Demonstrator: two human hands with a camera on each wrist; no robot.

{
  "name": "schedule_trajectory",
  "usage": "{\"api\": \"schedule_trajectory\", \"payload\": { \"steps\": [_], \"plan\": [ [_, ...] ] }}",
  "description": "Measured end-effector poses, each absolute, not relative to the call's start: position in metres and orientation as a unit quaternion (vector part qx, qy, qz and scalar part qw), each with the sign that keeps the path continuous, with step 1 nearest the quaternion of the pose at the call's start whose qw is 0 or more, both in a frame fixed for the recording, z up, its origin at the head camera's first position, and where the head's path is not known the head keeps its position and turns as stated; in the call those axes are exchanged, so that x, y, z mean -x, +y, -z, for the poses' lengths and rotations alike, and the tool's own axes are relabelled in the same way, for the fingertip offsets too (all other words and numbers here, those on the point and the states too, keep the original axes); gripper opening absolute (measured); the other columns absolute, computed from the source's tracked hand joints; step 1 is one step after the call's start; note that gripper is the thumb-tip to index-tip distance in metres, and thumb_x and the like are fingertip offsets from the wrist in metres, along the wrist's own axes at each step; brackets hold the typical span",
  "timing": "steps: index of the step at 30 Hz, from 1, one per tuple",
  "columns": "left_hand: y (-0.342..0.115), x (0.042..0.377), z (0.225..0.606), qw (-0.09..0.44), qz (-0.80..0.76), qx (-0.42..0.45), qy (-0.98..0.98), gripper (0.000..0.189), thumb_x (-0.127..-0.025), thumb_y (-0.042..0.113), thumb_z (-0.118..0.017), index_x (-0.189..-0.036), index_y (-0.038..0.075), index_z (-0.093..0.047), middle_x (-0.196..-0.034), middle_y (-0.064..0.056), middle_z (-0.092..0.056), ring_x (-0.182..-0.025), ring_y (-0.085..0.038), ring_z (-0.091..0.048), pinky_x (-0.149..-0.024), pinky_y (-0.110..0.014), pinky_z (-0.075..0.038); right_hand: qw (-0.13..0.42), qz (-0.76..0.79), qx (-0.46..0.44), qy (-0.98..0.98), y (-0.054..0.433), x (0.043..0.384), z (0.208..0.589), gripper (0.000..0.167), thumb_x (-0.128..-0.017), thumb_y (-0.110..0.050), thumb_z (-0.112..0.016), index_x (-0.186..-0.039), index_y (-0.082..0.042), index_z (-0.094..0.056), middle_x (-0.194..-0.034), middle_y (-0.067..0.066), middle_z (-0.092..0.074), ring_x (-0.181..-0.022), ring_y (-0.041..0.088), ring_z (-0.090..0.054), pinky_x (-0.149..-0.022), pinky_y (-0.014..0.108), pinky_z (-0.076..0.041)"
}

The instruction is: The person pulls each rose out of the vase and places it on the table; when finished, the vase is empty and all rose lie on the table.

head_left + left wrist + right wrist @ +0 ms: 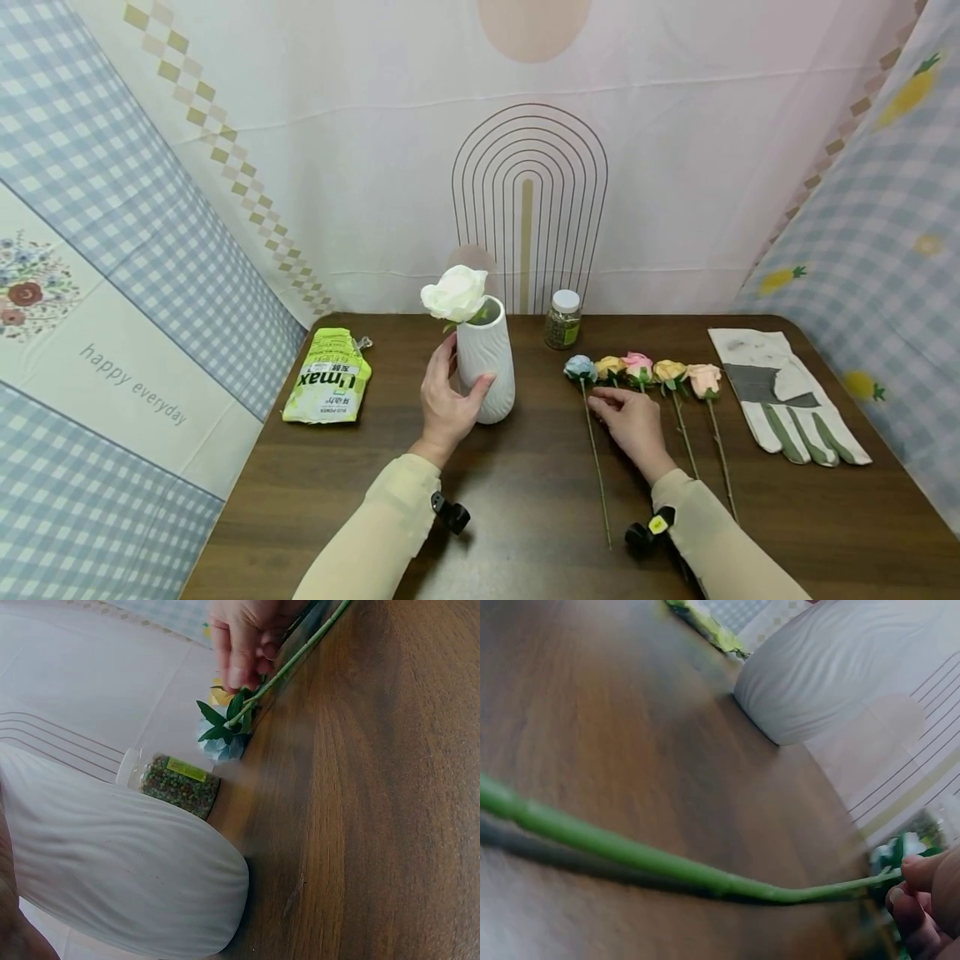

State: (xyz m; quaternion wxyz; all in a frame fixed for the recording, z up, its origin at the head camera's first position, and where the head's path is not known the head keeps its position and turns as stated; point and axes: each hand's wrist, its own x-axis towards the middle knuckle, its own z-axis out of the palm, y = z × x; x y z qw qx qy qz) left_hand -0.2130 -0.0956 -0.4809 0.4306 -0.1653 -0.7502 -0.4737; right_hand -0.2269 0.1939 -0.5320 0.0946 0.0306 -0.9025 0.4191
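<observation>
My left hand grips the white ribbed vase from its left side, thumb across the front. A white artificial rose leans out of the vase's mouth to the left; its stem is hidden inside. The vase also fills the lower left of the left wrist view. At the right, my right hand pinches the green stem of the blue rose just below its head. That stem runs between thumb and finger in the right wrist view, lying along the table.
Right of the blue rose lie a yellow rose, a pink rose, another yellow rose and a peach rose. A lidded jar stands behind. Work gloves lie far right, a green-and-white pouch far left.
</observation>
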Motion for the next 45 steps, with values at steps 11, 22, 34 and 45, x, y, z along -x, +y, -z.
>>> {"api": "schedule_trajectory", "payload": {
  "steps": [11, 22, 34, 45],
  "plan": [
    [-0.085, 0.192, 0.446, 0.442, 0.474, 0.171, -0.742, 0.073, -0.062, -0.006, -0.085, -0.126, -0.015, -0.05, -0.12, -0.028, -0.056, -0.106, -0.036, -0.059, -0.083, -0.045, -0.054, 0.191, -0.492, -0.128, -0.84, 0.157, 0.223, 0.431, 0.026, -0.085, -0.027, -0.075, -0.103, -0.009, -0.075, -0.085, 0.001, -0.072, -0.072, 0.01, -0.06, -0.057, 0.017, -0.046],
    [-0.093, 0.211, 0.478, 0.428, 0.474, 0.165, -0.752, 0.079, -0.064, 0.004, -0.088, -0.132, -0.007, -0.049, -0.125, -0.021, -0.057, -0.108, -0.031, -0.06, -0.084, -0.04, -0.055, 0.209, -0.502, -0.239, -0.805, 0.077, 0.22, 0.371, 0.034, -0.079, -0.028, -0.08, -0.109, -0.012, -0.073, -0.103, 0.0, -0.063, -0.091, 0.019, -0.055, -0.072, 0.028, -0.047],
    [-0.097, 0.208, 0.476, 0.412, 0.491, 0.158, -0.751, 0.077, -0.068, 0.01, -0.087, -0.134, -0.001, -0.05, -0.127, -0.015, -0.057, -0.109, -0.029, -0.059, -0.087, -0.037, -0.054, 0.246, -0.417, -0.265, -0.834, 0.05, 0.228, 0.367, 0.041, -0.078, -0.037, -0.08, -0.101, -0.004, -0.075, -0.115, 0.003, -0.055, -0.113, 0.024, -0.04, -0.089, 0.041, -0.038],
    [-0.088, 0.195, 0.453, 0.436, 0.485, 0.166, -0.739, 0.075, -0.062, -0.005, -0.086, -0.127, -0.012, -0.051, -0.12, -0.026, -0.057, -0.104, -0.035, -0.061, -0.079, -0.048, -0.055, 0.248, -0.433, -0.244, -0.832, 0.036, 0.228, 0.367, 0.025, -0.078, -0.033, -0.079, -0.076, -0.009, -0.073, -0.114, 0.0, -0.058, -0.115, 0.024, -0.037, -0.094, 0.046, -0.033]
  ]
}}
